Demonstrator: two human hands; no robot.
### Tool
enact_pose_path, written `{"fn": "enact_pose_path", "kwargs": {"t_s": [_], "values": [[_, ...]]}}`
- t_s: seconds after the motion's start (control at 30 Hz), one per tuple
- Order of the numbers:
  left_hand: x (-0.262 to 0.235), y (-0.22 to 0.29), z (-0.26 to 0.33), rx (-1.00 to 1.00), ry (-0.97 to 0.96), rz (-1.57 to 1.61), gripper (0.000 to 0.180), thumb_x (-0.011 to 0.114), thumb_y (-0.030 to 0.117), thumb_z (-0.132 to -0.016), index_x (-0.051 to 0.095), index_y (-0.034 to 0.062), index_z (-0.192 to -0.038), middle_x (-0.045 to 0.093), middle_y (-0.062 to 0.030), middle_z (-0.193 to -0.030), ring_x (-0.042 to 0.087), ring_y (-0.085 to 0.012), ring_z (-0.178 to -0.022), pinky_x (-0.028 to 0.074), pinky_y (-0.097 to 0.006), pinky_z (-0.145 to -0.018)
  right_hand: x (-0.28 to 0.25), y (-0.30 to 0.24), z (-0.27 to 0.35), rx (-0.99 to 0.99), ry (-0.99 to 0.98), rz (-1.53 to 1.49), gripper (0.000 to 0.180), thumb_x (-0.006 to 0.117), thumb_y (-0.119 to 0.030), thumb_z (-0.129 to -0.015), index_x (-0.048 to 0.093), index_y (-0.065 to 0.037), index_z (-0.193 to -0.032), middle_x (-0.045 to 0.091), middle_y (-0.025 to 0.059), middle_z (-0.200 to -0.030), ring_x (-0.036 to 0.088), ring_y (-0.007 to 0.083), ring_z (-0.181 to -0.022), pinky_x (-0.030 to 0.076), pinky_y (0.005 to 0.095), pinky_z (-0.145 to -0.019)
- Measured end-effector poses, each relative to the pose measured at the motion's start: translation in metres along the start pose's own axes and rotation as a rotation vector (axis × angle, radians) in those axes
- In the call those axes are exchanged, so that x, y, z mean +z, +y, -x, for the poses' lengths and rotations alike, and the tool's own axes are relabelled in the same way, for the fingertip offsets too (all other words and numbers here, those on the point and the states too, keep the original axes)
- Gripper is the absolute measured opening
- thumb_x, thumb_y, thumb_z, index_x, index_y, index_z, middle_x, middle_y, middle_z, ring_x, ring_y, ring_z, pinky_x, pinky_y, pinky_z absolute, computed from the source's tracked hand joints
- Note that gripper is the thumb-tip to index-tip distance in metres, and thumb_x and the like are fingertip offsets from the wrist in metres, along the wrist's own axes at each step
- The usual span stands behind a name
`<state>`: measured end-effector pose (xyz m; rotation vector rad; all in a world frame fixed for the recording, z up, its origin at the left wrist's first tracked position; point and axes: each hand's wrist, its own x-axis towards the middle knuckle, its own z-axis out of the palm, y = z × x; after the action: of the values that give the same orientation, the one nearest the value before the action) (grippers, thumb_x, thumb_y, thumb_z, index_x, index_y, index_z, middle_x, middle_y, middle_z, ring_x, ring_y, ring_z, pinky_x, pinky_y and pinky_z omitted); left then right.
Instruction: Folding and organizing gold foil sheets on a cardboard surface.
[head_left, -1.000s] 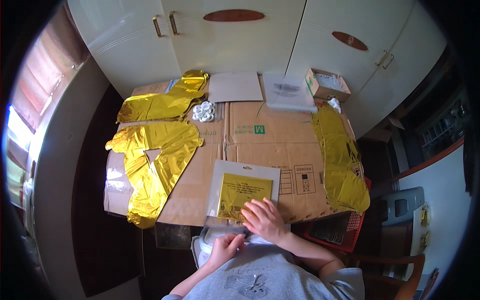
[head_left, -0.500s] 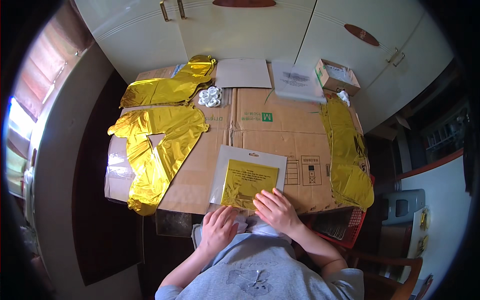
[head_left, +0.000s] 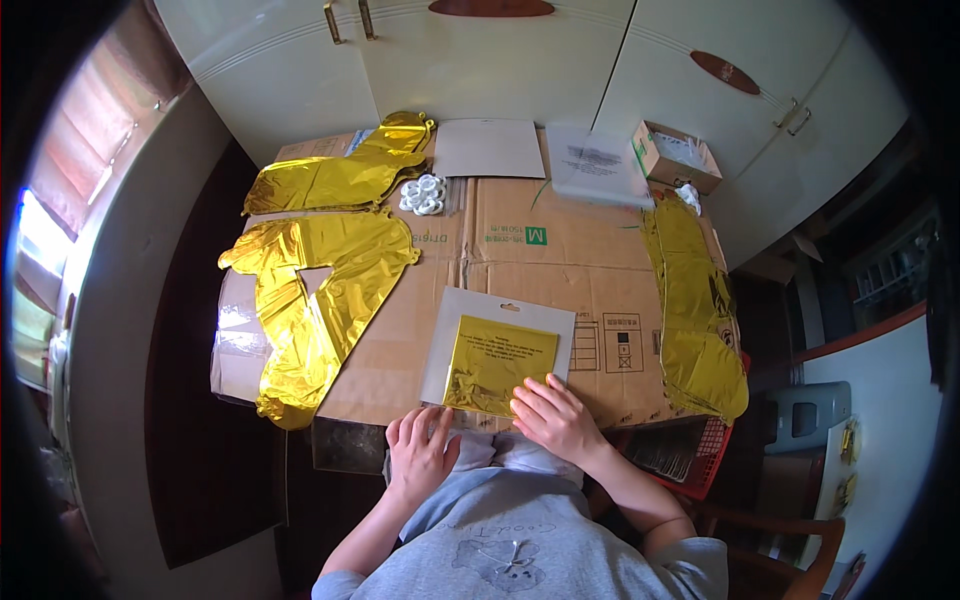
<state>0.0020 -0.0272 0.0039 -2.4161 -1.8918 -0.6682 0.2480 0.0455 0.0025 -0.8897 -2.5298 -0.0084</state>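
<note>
The left hand (head_left: 420, 452) lies flat and open at the near edge of the clear packet (head_left: 497, 350). The right hand (head_left: 553, 418) rests on its gold foil, maybe pinching it. The packet lies on cardboard (head_left: 520, 250). Farther off lie gold balloons (head_left: 320, 290).

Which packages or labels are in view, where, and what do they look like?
Clear packet: near table edge, under both hands; grey rectangle, folded gold foil inside.
Second packet: far side, flat, translucent, with a dark printed patch.
Grey card: far side, to the left of that packet; plain rectangle.
Small carton: far right corner, open, brown.
Cardboard sheet: covers table; brown, green and black marks.
</note>
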Motion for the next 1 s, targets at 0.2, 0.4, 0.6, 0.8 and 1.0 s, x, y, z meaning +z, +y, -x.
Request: {"fn": "enact_pose_path", "kwargs": {"t_s": [0.2,0.4,0.6,0.8,1.0], "values": [[0.003,-0.001,-0.001,-0.006,-0.016,-0.077,0.050,0.071,0.034,-0.079,0.060,0.0112,-0.123,0.054,-0.0071,-0.118,0.050,-0.0243,-0.112,0.035,-0.042,-0.092,0.001,0.002,0.001,-0.014,0.007,0.007,0.031,0.074,-0.021,-0.079,0.068,-0.008,-0.106,0.065,0.0070,-0.115,0.060,0.0249,-0.114,0.044,0.0475,-0.103],[0.004,0.009,-0.010,0.023,-0.030,-0.059,0.047,0.073,0.040,-0.076,0.062,0.0157,-0.115,0.054,-0.0035,-0.101,0.051,-0.0221,-0.098,0.035,-0.039,-0.082,-0.004,-0.001,-0.005,0.019,0.034,-0.015,0.035,0.075,-0.024,-0.077,0.068,-0.009,-0.108,0.065,0.0061,-0.112,0.061,0.0245,-0.110,0.045,0.0462,-0.102],[0.007,0.027,-0.025,0.112,-0.019,-0.018,0.042,0.069,0.045,-0.080,0.064,0.0170,-0.110,0.055,-0.0009,-0.088,0.052,-0.0187,-0.082,0.036,-0.037,-0.073,-0.006,-0.007,-0.022,0.056,0.082,0.029,0.036,0.076,-0.024,-0.075,0.067,-0.009,-0.106,0.064,0.0039,-0.106,0.062,0.0212,-0.102,0.051,0.0407,-0.093],[-0.018,0.022,-0.050,0.143,-0.075,0.101,0.035,0.070,0.041,-0.081,0.068,0.0148,-0.104,0.059,-0.0014,-0.079,0.057,-0.0186,-0.078,0.039,-0.037,-0.071,-0.017,0.002,-0.032,-0.034,0.157,0.109,0.020,0.064,-0.014,-0.080,0.067,-0.009,-0.099,0.066,0.0023,-0.096,0.066,0.0171,-0.092,0.056,0.0300,-0.072],[-0.057,-0.041,-0.156,-0.002,0.075,0.400,0.005,0.066,0.008,-0.079,0.066,0.0094,-0.084,0.059,-0.0077,-0.073,0.061,-0.0276,-0.071,0.049,-0.040,-0.065,-0.047,0.016,-0.051,-0.001,0.129,0.112,0.012,0.066,-0.009,-0.077,0.067,-0.008,-0.089,0.068,0.0024,-0.086,0.068,0.0168,-0.081,0.056,0.0287,-0.064]]}}
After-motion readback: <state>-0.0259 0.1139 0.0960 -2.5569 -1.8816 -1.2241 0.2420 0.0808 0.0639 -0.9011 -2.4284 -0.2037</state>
